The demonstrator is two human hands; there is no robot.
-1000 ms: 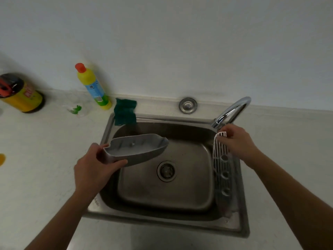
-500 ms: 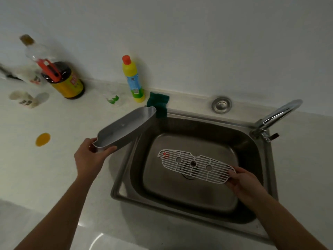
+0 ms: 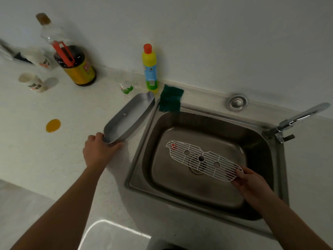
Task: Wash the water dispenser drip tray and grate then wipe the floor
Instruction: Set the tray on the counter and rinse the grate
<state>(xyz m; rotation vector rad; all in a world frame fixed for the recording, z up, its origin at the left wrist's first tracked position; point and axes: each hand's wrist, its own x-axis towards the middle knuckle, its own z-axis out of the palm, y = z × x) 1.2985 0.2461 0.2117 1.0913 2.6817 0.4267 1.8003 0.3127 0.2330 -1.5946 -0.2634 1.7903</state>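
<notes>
The grey drip tray (image 3: 126, 118) lies on the white counter just left of the steel sink (image 3: 144, 141), open side up. My left hand (image 3: 98, 150) grips its near end. The white slotted grate (image 3: 203, 159) is held flat over the sink basin, above the drain. My right hand (image 3: 250, 183) pinches the grate's right end.
A green scouring pad (image 3: 170, 101) hangs over the sink's back left corner. Beside it stands a yellow detergent bottle (image 3: 150, 69). A dark sauce bottle (image 3: 75, 65), small cups and an orange spill (image 3: 53, 125) are on the counter to the left. The tap (image 3: 299, 118) is at the right.
My left hand carried the tray out of the sink and set it down on the counter. My right hand brought the grate from the sink's right rim to flat over the basin.
</notes>
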